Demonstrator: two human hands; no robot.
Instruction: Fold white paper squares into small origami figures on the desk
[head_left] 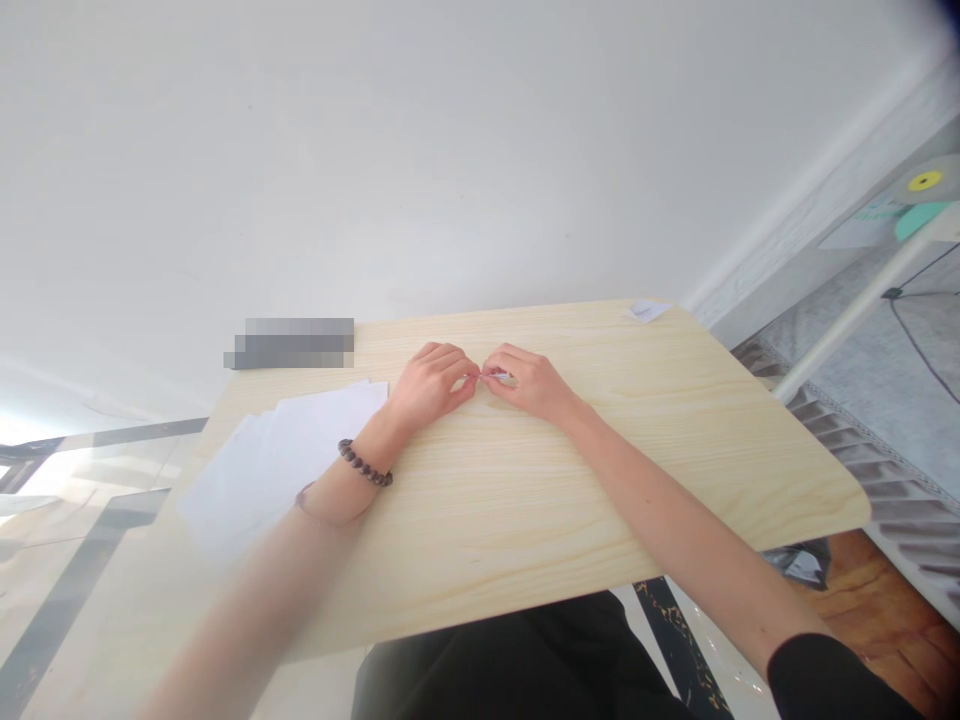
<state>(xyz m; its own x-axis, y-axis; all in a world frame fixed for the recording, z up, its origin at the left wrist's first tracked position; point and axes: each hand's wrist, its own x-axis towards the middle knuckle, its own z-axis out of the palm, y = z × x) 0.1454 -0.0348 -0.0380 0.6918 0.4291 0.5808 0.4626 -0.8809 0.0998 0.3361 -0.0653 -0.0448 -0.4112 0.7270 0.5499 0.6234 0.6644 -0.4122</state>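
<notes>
My left hand point(431, 385) and my right hand point(527, 382) meet fingertip to fingertip at the middle of a light wooden table point(525, 500). Both pinch a very small piece of white paper point(496, 376) that lies between them on the tabletop; most of it is hidden by the fingers. Curled fingers on both hands press together on it. A dark bead bracelet point(364, 465) circles my left wrist.
Several white paper sheets point(277, 455) lie spread on the table's left part. A small folded white scrap point(646, 311) rests at the far right corner. A white wall rises behind the table. A grey mat and white rail point(862, 310) are at the right.
</notes>
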